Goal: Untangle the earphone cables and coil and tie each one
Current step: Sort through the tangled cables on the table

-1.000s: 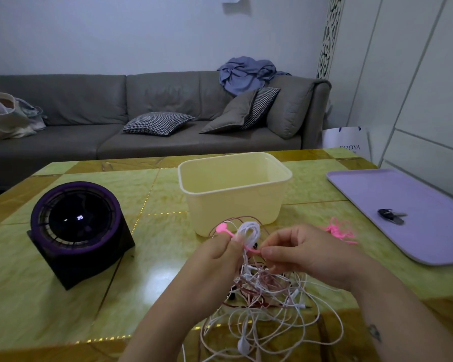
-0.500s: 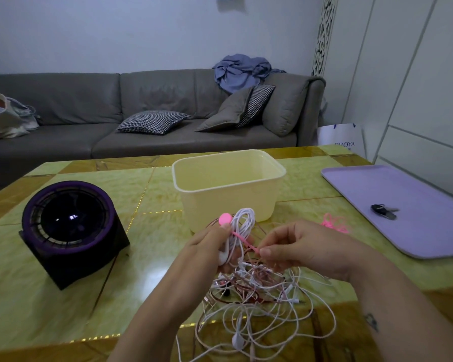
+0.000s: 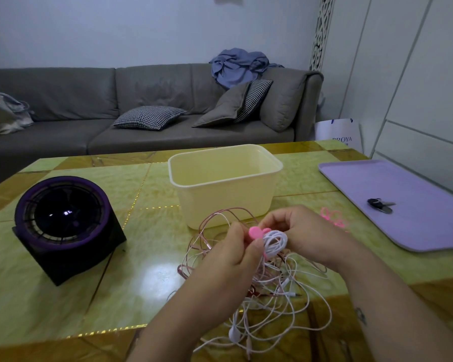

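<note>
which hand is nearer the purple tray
Right. Both hands grip the white coil; the right hand is on its side toward the purple tray, the left hand on the far side.

Table (image 3: 71,296): I see a glossy green-and-gold tiled top. Lying on it:
- round purple fan (image 3: 63,226), left
- cream plastic tub (image 3: 225,202), centre
- lilac tray (image 3: 416,218), right
- pink ties (image 3: 334,216), just beside the tray
- tangle of earphone cables (image 3: 280,309), near edge
</note>
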